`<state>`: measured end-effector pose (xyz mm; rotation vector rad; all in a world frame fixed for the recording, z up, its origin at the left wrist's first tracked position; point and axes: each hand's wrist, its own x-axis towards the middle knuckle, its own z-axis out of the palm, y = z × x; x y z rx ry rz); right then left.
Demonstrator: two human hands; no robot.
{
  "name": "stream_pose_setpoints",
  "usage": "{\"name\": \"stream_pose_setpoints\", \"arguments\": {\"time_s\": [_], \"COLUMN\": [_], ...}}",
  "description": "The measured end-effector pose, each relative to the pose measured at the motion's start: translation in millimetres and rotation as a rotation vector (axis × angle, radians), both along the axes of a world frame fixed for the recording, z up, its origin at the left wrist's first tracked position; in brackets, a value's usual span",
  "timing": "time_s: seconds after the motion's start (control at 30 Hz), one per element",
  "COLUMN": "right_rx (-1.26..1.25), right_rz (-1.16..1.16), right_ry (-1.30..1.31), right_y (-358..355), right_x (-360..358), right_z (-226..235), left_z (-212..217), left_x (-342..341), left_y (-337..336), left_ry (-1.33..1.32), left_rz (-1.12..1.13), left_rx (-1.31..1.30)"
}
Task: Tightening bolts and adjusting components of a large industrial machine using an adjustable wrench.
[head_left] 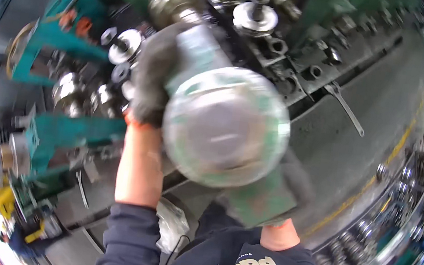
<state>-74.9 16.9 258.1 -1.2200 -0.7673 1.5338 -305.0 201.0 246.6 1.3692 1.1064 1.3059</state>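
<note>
Close in front of me, a heavy-looking green metal machine part [226, 126] with a broad round hub and two flat arms hangs tilted between my hands. Its paint is worn, with bare grey metal on the round face. In a dark work glove, my left hand [154, 70] is closed on the upper arm of the part, beside the machine's shafts. The lower arm rests in my gloved right hand [296, 182], which is smeared by motion and partly hidden behind the part.
Shafts with shiny metal rollers [255, 19] and large nuts [277, 46] fill the machine bed ahead. A wrench [348, 111] lies by the bed's right edge, another wrench [82, 189] at lower left. Teal machine stands [76, 135] rise at left. Racked metal parts [366, 230] line the right.
</note>
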Motion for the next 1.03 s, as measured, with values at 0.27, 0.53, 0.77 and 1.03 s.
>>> {"name": "stream_pose_setpoints", "arguments": {"time_s": [0.27,0.53,0.77,1.03], "right_rx": [1.093,1.098,1.125,0.967], "right_rz": [-0.213,-0.027,0.129,0.411], "right_ry": [-0.532,-0.451,-0.218,0.081], "right_y": [20.6,32.8,87.4,127.6], "right_x": [-3.9,19.4,57.1,87.6], "right_z": [-11.6,-3.6,-5.2,-12.7], "left_z": [45.8,90.3,76.2,52.1], "left_x": [-12.0,6.2,58.2,109.3], "left_y": [-64.2,-131.0,-123.3,-108.6], "left_ry": [-0.886,-0.244,-0.349,-0.502], "left_rz": [-0.273,-0.131,0.338,0.829], "left_rx": [-0.599,-0.252,-0.277,-0.234]}}
